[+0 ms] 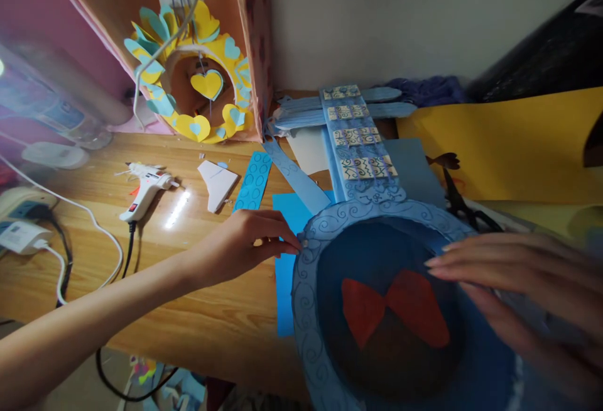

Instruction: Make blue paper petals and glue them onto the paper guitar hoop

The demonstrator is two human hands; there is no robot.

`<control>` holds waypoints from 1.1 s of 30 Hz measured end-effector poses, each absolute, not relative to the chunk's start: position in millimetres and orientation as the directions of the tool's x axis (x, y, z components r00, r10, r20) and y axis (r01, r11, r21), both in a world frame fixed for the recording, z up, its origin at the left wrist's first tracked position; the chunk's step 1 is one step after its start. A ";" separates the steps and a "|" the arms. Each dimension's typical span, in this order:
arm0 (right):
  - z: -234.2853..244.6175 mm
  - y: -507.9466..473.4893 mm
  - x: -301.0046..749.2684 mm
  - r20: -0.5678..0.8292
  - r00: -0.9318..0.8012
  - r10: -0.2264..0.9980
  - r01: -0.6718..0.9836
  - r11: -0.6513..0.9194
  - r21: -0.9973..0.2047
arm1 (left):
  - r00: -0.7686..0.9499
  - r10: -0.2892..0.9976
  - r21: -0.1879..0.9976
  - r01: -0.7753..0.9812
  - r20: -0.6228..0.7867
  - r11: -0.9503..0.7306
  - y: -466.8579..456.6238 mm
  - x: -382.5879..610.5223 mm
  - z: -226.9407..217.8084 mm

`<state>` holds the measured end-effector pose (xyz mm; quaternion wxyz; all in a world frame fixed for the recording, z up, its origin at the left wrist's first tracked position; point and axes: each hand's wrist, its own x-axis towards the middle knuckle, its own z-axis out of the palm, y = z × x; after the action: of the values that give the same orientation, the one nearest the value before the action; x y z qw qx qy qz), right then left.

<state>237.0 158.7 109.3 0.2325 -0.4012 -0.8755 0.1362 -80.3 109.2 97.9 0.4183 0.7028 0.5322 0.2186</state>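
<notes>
A blue ring [306, 310] with dark swirls drawn on its band fills the lower right, running past the bottom of the view. Inside it shows a red bow shape [396, 310] against a dark middle. My left hand [257, 238] pinches the ring's upper left edge, where a small whitish speck shows by the fingertips. Over the ring's right side, my right hand [527, 285] is open and blurred, fingers stretched out; whether it touches the ring I cannot tell. A light-blue strip [367, 147] with patterned cream bands joins the ring's top.
On the wooden table [198, 291] lie a glue gun [148, 188], a white foam piece [219, 185] and a turquoise strip [253, 181]. Black-handled scissors [464, 207] sit right of the ring. A yellow heart wreath [202, 125] stands behind; cables [98, 229] run along the left.
</notes>
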 end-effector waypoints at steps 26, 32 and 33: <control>130.3 163.1 201.8 0.342 -0.811 0.474 0.316 0.848 -0.426 | -0.001 0.907 0.798 0.475 -0.422 0.371 106.8 -62.0 91.9; 131.4 165.5 203.6 0.350 -0.814 0.464 0.304 0.853 -0.425 | -0.016 0.909 0.782 0.503 -0.416 0.367 106.9 -59.7 95.6; 131.5 165.6 204.3 0.349 -0.812 0.467 0.307 0.852 -0.425 | -0.015 0.909 0.781 0.505 -0.417 0.367 107.3 -59.4 96.4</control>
<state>204.3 165.6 131.5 0.2258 -0.2070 -0.9353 0.1770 -59.4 107.3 96.4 0.4708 0.5202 0.6795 0.2146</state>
